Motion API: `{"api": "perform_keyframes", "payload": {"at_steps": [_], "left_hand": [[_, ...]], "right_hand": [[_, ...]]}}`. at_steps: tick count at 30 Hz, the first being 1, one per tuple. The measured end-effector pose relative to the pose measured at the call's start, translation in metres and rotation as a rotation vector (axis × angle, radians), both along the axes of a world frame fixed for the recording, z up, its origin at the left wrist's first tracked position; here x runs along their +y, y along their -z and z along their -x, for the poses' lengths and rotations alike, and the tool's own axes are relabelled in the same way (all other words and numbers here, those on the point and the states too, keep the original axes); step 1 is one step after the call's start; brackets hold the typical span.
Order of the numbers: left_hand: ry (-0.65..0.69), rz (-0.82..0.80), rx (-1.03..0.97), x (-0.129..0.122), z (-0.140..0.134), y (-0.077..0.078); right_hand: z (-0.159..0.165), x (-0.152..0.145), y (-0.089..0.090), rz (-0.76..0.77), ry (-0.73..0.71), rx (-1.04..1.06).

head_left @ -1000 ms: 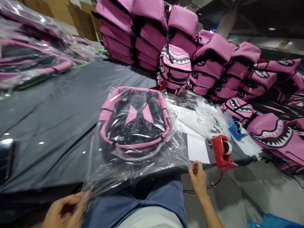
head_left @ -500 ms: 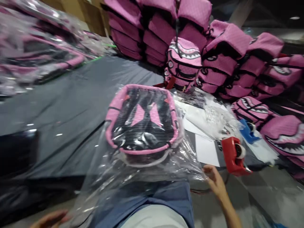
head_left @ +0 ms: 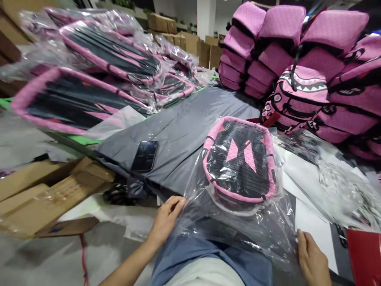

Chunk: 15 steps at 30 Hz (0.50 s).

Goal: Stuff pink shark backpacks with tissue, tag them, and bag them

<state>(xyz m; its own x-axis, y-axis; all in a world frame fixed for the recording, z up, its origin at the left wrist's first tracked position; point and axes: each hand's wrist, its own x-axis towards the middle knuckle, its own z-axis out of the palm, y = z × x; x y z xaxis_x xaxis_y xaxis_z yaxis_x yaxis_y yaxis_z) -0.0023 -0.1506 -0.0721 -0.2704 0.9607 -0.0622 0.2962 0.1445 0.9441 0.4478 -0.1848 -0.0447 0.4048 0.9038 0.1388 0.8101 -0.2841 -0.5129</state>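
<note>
A pink and black backpack (head_left: pixel 238 159) lies inside a clear plastic bag (head_left: pixel 214 226) on the grey-covered table (head_left: pixel 178 131). Its black mesh side with two pink patches faces up. The bag's loose open end spreads toward my body. My left hand (head_left: pixel 166 216) pinches that end's left edge between thumb and fingers. At the opposite edge, my right hand (head_left: pixel 311 254) is closed on the plastic, with part of the grip hidden.
Bagged backpacks (head_left: pixel 113 59) are piled at the left. Unbagged pink backpacks (head_left: pixel 282 28) are stacked at the right. A phone (head_left: pixel 145 155) lies on the table. White sheets (head_left: pixel 312 226), a heap of clear plastic (head_left: pixel 342 186) and a red tape dispenser (head_left: pixel 366 254) are at right; cardboard (head_left: pixel 59 194) is lower left.
My view has swung left, bringing the phone and cardboard into sight. My left hand has come up to the bag's left edge. My right hand stays at the right edge.
</note>
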Motion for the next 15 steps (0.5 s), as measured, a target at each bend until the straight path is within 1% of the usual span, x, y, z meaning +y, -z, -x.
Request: {"api": "perform_keyframes", "payload": {"at_steps": [2, 3, 5, 6, 8, 9, 10, 11, 12, 13, 15], "left_hand": [[-0.049, -0.033, 0.098, 0.002, 0.005, 0.003], [-0.089, -0.037, 0.123, 0.005, 0.009, 0.004], [-0.150, -0.033, 0.124, 0.014, 0.016, 0.004], [-0.147, -0.013, 0.091, 0.019, 0.020, 0.003], [-0.082, 0.091, -0.044, 0.027, 0.029, 0.001], [-0.041, 0.147, -0.108, 0.029, 0.035, 0.000], [-0.007, 0.181, -0.140, 0.030, 0.042, 0.000], [0.009, 0.180, -0.122, 0.029, 0.050, 0.001], [0.010, 0.128, -0.039, 0.027, 0.057, 0.002], [0.005, 0.027, 0.102, 0.023, 0.064, 0.004], [0.024, -0.204, 0.408, 0.014, 0.073, 0.010]], "right_hand": [[0.002, 0.003, 0.000, -0.057, 0.014, -0.029], [0.003, 0.006, 0.000, -0.064, 0.017, 0.002], [0.002, 0.014, 0.001, -0.032, 0.003, 0.180], [0.000, 0.017, 0.002, 0.001, -0.014, 0.310], [-0.007, 0.019, 0.005, 0.069, -0.050, 0.549], [-0.011, 0.017, 0.007, 0.072, -0.052, 0.615], [-0.015, 0.013, 0.009, 0.035, -0.042, 0.630], [-0.019, 0.006, 0.012, -0.034, -0.029, 0.593], [-0.023, -0.001, 0.015, -0.127, -0.029, 0.506], [-0.027, -0.009, 0.017, -0.226, -0.052, 0.379], [-0.033, -0.023, 0.021, -0.363, -0.168, 0.081]]}}
